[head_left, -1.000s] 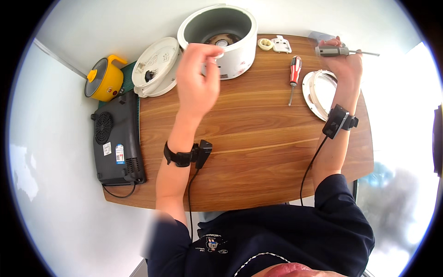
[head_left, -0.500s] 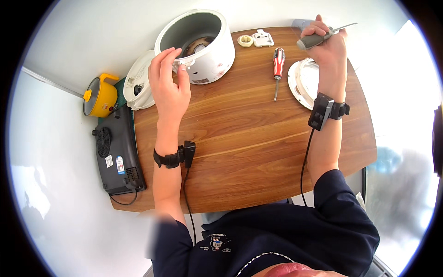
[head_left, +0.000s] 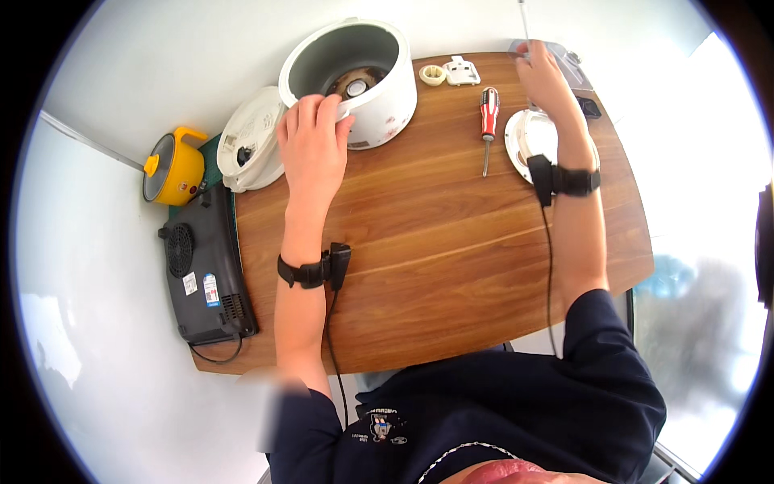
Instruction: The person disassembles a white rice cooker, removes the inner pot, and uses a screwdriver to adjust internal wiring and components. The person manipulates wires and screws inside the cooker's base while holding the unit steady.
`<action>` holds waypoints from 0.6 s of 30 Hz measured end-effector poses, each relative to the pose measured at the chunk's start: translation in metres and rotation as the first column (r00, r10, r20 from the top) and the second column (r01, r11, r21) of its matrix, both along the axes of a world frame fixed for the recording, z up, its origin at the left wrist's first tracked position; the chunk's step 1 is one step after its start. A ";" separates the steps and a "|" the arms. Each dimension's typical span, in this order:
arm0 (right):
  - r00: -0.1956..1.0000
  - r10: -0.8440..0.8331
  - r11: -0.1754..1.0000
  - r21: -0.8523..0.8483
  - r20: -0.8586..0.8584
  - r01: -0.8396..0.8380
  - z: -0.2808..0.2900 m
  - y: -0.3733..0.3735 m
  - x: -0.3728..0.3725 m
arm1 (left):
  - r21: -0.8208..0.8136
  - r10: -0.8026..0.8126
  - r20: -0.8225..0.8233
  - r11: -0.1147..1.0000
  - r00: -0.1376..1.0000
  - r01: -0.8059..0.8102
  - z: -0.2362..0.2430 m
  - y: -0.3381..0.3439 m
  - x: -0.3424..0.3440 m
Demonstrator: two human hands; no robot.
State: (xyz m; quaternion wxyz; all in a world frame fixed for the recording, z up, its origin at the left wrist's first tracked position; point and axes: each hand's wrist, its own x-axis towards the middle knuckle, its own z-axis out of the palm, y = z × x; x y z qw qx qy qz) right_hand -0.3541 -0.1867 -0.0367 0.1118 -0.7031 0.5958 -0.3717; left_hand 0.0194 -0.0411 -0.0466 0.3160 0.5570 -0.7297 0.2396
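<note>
My left hand [head_left: 313, 145] is at the front rim of a white rice cooker body [head_left: 391, 105], its fingers curled over the edge and the thumb against the outside. The cooker is open, with a brownish heating plate [head_left: 343, 83] at its bottom. At the far right, my right hand [head_left: 548, 81] is closed round a screwdriver [head_left: 525, 20] whose thin metal shaft points up and away; its handle is hidden by the hand. Below that hand lies a round white cover [head_left: 520, 149], partly hidden by my wrist. A red and black screwdriver [head_left: 489, 121] lies to its left.
The cooker's white lid [head_left: 246, 133] leans at the left of the body. Further left are a yellow electric pot [head_left: 184, 169] and a black appliance [head_left: 205, 274] with a fan grille. A cream ring part [head_left: 433, 75] and a white plastic piece [head_left: 461, 71] lie at the back, a clear box [head_left: 571, 68] at the far right.
My left hand has moved slightly right and settled onto the cooker rim. The right hand has turned over and shifted left, swinging the screwdriver's shaft from pointing right to pointing away.
</note>
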 end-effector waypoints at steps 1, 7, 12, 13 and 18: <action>0.990 0.056 0.998 0.017 -0.131 -0.054 -0.008 -0.008 -0.007 | 0.002 -0.014 -0.007 1.000 1.000 0.014 -0.002 0.000 -0.002; 0.878 0.203 0.967 0.228 -0.434 -0.111 -0.021 -0.065 -0.013 | 0.011 -0.022 -0.046 1.000 0.999 0.023 -0.003 0.001 -0.002; 0.859 0.175 0.901 0.430 -0.481 0.058 -0.019 -0.081 -0.001 | 0.038 -0.028 -0.067 0.999 0.997 0.030 -0.001 0.002 -0.001; 0.877 0.178 0.895 0.444 -0.446 0.045 -0.022 -0.082 -0.005 | 0.043 -0.030 -0.076 0.998 0.997 0.034 -0.002 0.003 -0.003; 0.897 0.237 0.869 0.494 -0.373 -0.025 -0.016 -0.060 0.008 | 0.065 -0.040 -0.076 0.997 0.996 0.045 0.002 0.008 -0.002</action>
